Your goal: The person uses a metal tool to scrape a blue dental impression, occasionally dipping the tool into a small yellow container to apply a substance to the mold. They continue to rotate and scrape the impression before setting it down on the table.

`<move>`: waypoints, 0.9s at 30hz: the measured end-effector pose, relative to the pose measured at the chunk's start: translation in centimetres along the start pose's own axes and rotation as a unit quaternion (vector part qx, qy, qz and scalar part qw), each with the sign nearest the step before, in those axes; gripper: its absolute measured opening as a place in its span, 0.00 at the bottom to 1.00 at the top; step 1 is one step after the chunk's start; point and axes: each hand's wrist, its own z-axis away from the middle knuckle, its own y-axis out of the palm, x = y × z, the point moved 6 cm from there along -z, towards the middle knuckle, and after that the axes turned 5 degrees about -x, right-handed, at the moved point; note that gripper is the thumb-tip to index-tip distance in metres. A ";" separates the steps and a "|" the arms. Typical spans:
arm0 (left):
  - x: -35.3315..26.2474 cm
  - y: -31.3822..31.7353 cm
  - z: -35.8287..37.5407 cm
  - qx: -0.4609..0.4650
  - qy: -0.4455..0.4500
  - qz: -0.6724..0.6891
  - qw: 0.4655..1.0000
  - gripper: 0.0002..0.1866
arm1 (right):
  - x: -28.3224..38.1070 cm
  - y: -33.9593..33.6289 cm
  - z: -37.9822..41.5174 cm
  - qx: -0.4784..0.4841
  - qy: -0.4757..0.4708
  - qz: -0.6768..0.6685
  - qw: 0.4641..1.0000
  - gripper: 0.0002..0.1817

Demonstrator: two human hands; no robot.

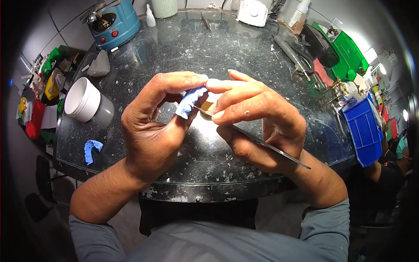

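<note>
Over the table's front middle, my left hand (pixel 150 124) pinches a blue dental cast (pixel 187 104) between thumb and fingers. The cast is tilted, with its row of tooth shapes facing right. My right hand (pixel 264 122) is closed round a slim metal carving tool (pixel 273 148), whose handle slants down toward my wrist. Its thin tip reaches the cast's right side; whether it touches cannot be made out. The right fingertips meet the left ones above the cast. A second blue horseshoe-shaped dental cast (pixel 92 150) lies on the table at left. Something yellowish behind my fingers is mostly hidden.
A white tub (pixel 83 99) stands left on the scratched dark table (pixel 183 48). At the back are a blue machine (pixel 114 27), a small white bottle (pixel 150 16) and a white device (pixel 252 13). Right are a handpiece (pixel 290 51), green bin (pixel 349 54) and blue tray (pixel 363 129). Another person sits far right.
</note>
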 end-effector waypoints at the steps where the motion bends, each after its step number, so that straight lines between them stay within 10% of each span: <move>1: -0.1 0.0 0.0 -0.002 -0.001 -0.002 1.000 0.15 | 0.0 0.0 0.0 -0.008 0.007 -0.003 1.000 0.18; 27: 0.3 0.2 0.1 -0.012 -0.051 0.023 0.998 0.12 | -0.1 0.0 0.0 0.030 0.030 -0.031 0.999 0.17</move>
